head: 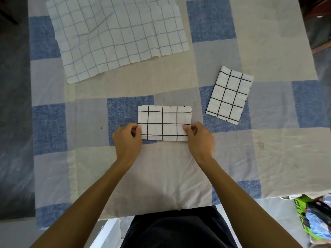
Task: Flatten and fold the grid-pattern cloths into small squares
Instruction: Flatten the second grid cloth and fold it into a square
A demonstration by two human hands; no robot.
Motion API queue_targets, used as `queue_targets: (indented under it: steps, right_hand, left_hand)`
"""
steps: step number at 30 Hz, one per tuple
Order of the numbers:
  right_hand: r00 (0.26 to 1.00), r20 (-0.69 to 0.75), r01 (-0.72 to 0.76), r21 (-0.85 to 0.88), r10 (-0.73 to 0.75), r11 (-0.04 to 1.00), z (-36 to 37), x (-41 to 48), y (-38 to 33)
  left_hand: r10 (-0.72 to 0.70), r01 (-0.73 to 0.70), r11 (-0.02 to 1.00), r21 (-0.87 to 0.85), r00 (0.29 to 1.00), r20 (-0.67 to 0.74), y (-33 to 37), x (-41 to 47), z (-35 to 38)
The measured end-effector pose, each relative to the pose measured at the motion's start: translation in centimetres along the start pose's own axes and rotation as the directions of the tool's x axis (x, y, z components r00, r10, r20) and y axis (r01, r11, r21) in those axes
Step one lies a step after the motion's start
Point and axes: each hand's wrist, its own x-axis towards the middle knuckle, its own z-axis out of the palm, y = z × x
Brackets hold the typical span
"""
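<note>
A white cloth with a black grid (163, 122), folded into a wide rectangle, lies in the middle of the table. My left hand (127, 139) pinches its near left corner and my right hand (200, 138) pinches its near right corner. A second black-grid cloth (229, 95), folded into a smaller rectangle, rests tilted to the right, apart from both hands. At the far side lies a large unfolded white cloth (116, 34) with a faint blue-grey grid, wrinkled, with one edge overlapping at its right.
The table is covered by a blue, grey and beige checked sheet (268, 140). Its right edge drops off near a green bag and clutter (312, 217) on the floor. A dark floor strip (14, 122) runs along the left.
</note>
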Motion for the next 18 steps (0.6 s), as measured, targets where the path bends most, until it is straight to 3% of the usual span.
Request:
queue_targets:
  steps: [13, 16, 18]
  right_hand:
    - [0.998, -0.058, 0.010, -0.052, -0.013, 0.999, 0.01, 0.33, 0.01]
    - [0.994, -0.097, 0.049, -0.045, -0.054, 0.998, 0.04, -0.03, -0.14]
    - [0.962, -0.160, 0.209, -0.086, -0.220, 0.974, 0.15, -0.23, -0.14]
  left_hand:
    - [0.066, -0.063, 0.995, 0.072, 0.997, -0.036, 0.61, 0.26, 0.39]
    - [0.195, -0.183, 0.963, 0.197, 0.980, -0.045, 0.64, 0.00, 0.69]
    - [0.367, -0.352, 0.897, 0.267, 0.930, -0.009, 0.89, -0.04, 0.82]
